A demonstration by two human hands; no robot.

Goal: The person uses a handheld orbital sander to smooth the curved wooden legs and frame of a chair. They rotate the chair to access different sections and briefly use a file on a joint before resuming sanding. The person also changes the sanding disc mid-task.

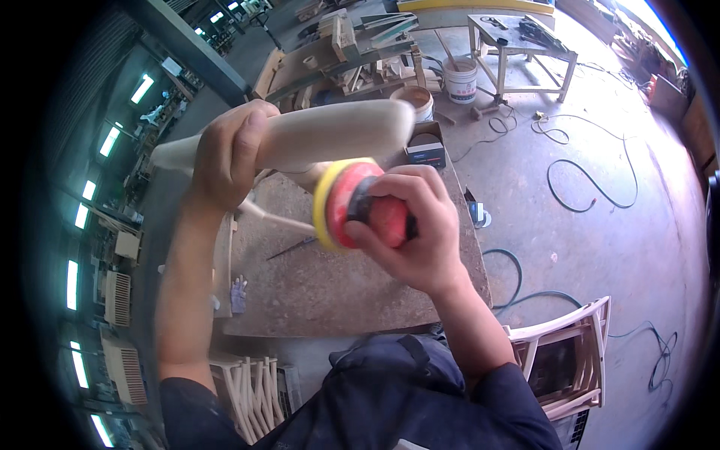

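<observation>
1. Red sander (346, 199) is sitting in the right hand's (421, 221) curled grip, close beside the pale wooden piece (330, 133).
2. The left hand (231, 154) is clasping that piece over the table (352, 296).
3. A tilting sander might be gouging it; a loosening left grip, dropping it.

Wide downward head view over hands (431, 234)

Left bare hand (229, 154): raised, fingers curled in a firm grip, thumb pointing upward. Left bare forearm (187, 285): near vertical. Right bare hand (429, 232): gripping, thumb and fingers bent. Right bare forearm (476, 330): angled inward.
</observation>
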